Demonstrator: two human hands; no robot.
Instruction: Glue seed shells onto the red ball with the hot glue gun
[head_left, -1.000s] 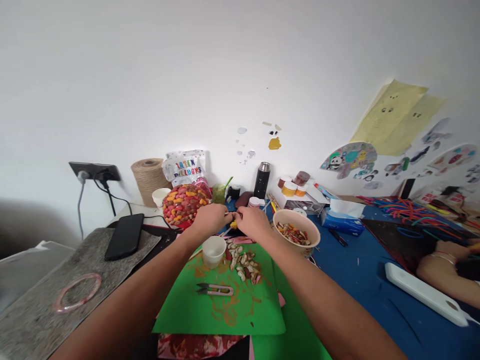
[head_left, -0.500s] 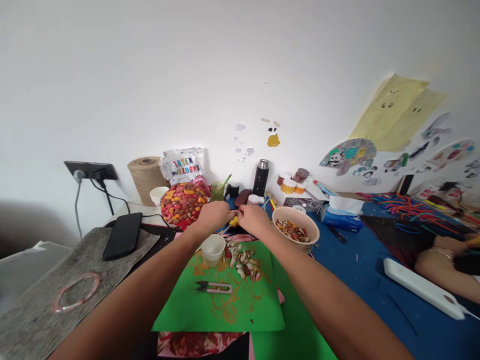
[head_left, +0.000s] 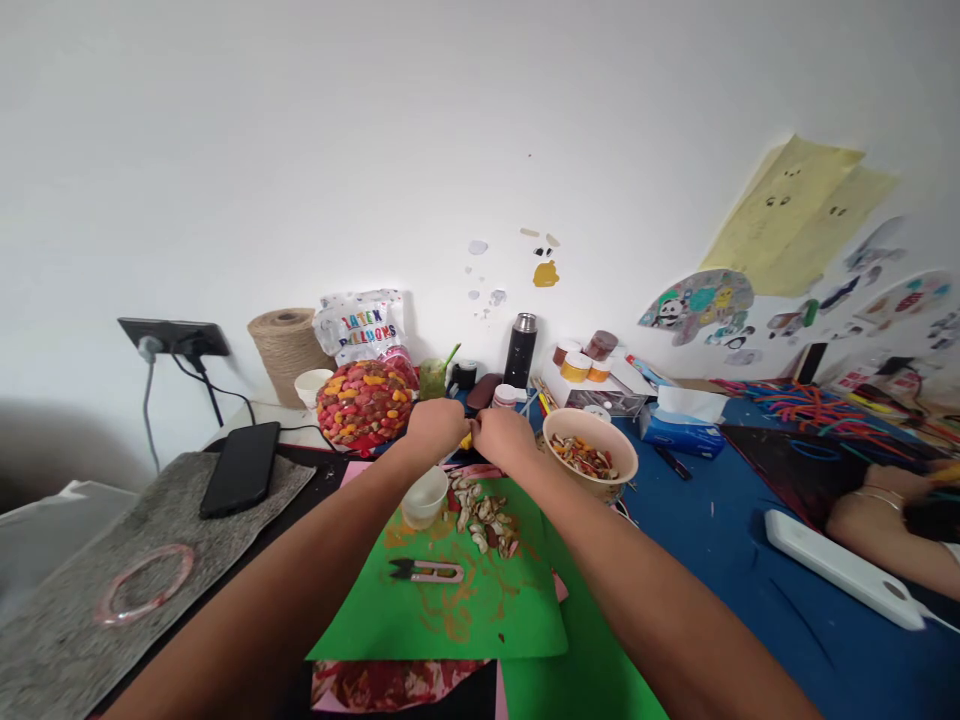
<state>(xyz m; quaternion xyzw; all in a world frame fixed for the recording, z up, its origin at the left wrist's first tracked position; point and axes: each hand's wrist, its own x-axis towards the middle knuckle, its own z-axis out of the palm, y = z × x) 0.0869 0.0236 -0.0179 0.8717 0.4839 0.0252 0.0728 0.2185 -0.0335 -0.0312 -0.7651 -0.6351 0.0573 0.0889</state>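
My left hand (head_left: 436, 428) and my right hand (head_left: 505, 436) meet over the far edge of the green sheet (head_left: 360, 625). Both have closed fingers pinched together; what they hold is hidden or too small to name. A small patch of a yellow thing (head_left: 466, 442) shows between them. Just below lie a white cup (head_left: 424, 500) and a pile of shells that look like peanut shells (head_left: 487, 520). Thread snips (head_left: 427, 571) rest on the sheet nearer me. A pink bowl (head_left: 625, 468) of coloured shell pieces stands beside my right hand.
A ball covered in red, brown and yellow pieces (head_left: 365, 404) sits left of my hands. Behind stand a twine roll (head_left: 289, 355), a balloon bag (head_left: 363, 325), a black flask (head_left: 520, 352) and paint jars (head_left: 576, 367). At right are tissues (head_left: 684, 425) and another person's arm (head_left: 870, 520).
My hands have drawn slightly closer together and turned a little, hiding more of the yellow thing. The view has shifted slightly. Other objects stay in place.
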